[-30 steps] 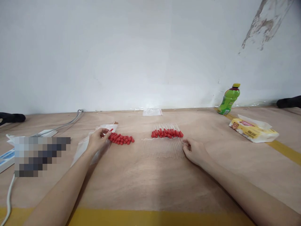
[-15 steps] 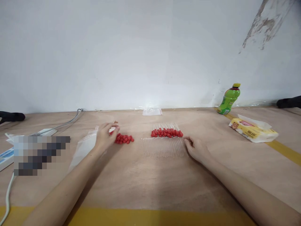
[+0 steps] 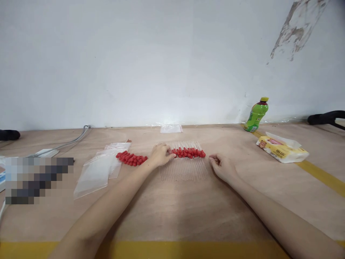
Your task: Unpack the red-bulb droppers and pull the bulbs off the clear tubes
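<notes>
A row of clear thin tubes (image 3: pixel 184 169) lies flat on the wooden table, with a second row behind it whose ends carry red caps (image 3: pixel 190 153). My left hand (image 3: pixel 161 155) rests at the left end of the red-capped row, fingers curled and touching the first caps; what it holds, if anything, is hidden. My right hand (image 3: pixel 223 167) lies at the right end of the clear tubes, fingers loosely curled near the tube tips. A loose pile of red caps (image 3: pixel 131 159) sits left of my left hand, beside clear plastic bags (image 3: pixel 100 169).
A green bottle with a yellow cap (image 3: pixel 256 115) stands by the wall at the right, and a tissue pack (image 3: pixel 281 151) lies near it. Another small plastic bag (image 3: pixel 170 128) lies at the table's back. Cables and a power strip (image 3: pixel 44 153) are at the left.
My left hand left the loose pile of red caps and the plastic bags and moved right to the left end of the capped row. My right hand stayed by the tubes' right end.
</notes>
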Motion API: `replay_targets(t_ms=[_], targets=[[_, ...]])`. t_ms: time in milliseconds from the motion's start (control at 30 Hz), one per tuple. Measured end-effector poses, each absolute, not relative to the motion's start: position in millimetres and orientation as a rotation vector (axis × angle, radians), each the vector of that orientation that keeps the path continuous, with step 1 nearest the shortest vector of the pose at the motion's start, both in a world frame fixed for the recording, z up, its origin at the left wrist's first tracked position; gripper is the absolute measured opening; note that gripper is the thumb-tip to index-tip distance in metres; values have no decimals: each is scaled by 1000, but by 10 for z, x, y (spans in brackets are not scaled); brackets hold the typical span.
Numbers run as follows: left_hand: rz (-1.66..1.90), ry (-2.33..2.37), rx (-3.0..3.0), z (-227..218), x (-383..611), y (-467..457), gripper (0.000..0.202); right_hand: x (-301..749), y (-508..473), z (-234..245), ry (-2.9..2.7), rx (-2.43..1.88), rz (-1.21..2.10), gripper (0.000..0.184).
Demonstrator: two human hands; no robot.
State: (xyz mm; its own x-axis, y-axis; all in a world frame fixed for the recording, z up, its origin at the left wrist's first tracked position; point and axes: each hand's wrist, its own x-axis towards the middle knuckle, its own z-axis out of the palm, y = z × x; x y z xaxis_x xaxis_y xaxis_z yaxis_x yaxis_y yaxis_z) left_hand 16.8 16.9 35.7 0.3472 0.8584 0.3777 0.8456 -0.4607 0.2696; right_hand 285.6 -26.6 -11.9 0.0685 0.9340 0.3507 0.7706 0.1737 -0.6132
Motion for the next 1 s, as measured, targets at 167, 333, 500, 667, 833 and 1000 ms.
replay_targets(t_ms=[167, 333, 500, 667, 833, 1000], targets=[[949, 1720, 2421, 313, 140, 147, 23, 2847, -276, -118, -1720, -1624, 275, 27], [1148, 1747, 2289, 291, -52, -174, 29, 2820, -298, -99, -1695, -1446, 105, 27], [1217, 1411, 2470, 174, -239, -595, 17, 2664, -461, 25, -1895, -1030, -235, 37], [1144, 1119, 2658, 86, -216, -738, 10, 2409, -677, 78, -2302, -785, -353, 47], [1133, 1049, 2718, 99, -180, -768, 10, 2246, -700, -16, -2321, -710, -356, 26], [1127, 1042, 2727, 131, -134, -806, 24, 2199, -657, -78, -2259, -688, -289, 15]])
